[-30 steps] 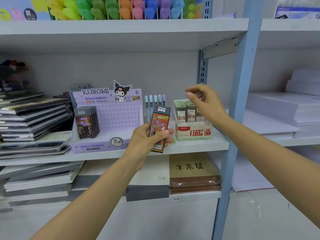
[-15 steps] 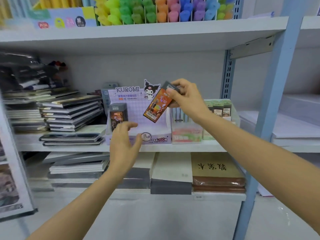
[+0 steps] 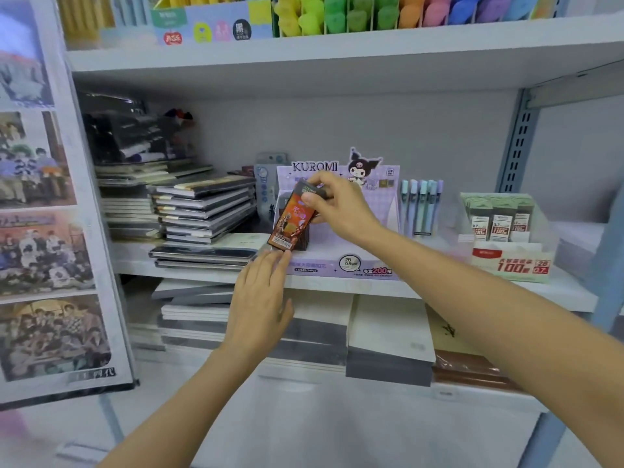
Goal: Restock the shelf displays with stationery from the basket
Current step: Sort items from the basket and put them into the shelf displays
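Right hand [image 3: 341, 206] pinches orange pack [image 3: 291, 220] — over Kuromi box [image 3: 341, 265].

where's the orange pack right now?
Head view, centre: the orange-and-black flat pack is pinched by the right hand, tilted, at the left end of the purple Kuromi cardboard display box, the left hand just below it.

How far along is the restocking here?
Done: a few dark packs stand in the Kuromi display box. In hand: the right hand pinches an orange pack by its top, in front of them, the left hand, fingers straight, at its bottom edge. Left: seating it; the box's right side looks unfilled.
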`<state>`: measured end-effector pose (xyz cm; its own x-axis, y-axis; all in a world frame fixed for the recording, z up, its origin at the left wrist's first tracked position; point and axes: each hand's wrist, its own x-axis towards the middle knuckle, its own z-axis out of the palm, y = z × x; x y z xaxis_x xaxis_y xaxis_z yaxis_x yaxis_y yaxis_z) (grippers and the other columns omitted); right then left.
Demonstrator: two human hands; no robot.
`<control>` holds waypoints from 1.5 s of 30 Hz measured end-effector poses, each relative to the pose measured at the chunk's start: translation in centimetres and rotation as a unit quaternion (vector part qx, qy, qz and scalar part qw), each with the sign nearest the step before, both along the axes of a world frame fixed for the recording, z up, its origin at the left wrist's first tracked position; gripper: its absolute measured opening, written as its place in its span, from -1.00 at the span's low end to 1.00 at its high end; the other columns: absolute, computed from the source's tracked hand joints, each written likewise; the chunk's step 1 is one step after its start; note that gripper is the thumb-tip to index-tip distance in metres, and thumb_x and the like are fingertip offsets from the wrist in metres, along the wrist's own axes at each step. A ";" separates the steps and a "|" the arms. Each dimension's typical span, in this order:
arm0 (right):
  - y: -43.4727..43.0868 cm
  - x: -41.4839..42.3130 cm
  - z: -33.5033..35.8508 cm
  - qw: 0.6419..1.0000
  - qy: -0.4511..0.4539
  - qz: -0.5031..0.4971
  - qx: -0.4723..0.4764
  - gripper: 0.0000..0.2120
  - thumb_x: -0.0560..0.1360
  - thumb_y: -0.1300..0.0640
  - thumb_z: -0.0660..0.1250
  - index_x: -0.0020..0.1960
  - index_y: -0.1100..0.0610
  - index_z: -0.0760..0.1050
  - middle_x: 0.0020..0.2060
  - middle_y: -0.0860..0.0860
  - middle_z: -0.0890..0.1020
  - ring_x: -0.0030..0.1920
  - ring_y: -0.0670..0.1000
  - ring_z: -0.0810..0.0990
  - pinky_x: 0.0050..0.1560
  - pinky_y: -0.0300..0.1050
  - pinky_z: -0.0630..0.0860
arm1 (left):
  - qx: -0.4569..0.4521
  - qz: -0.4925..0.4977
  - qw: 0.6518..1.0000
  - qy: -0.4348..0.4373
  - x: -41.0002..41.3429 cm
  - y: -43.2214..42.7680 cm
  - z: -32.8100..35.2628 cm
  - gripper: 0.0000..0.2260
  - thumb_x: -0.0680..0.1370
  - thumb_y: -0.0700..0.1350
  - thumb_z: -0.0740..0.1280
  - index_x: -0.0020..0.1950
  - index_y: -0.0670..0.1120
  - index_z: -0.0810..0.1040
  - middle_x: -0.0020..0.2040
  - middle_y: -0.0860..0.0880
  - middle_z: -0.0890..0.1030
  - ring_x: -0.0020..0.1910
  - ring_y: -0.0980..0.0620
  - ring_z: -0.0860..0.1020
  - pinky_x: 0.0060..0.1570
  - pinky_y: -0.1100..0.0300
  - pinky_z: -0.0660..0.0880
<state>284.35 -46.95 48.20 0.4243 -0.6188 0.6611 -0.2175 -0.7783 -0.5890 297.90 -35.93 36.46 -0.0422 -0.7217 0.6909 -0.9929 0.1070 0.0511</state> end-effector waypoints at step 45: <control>-0.4 2.0 -2.4 0.968 0.123 -0.105 -0.190 -0.76 0.54 0.15 0.34 0.19 0.15 0.47 0.17 0.00 0.56 0.21 0.01 0.46 0.22 -0.02 0.41 | 0.028 0.034 0.999 -0.030 -0.3 -0.1 -0.1 -0.37 0.48 -0.20 0.34 0.53 -0.16 0.22 0.47 -0.16 0.31 0.49 -0.15 0.21 0.46 0.00 0.16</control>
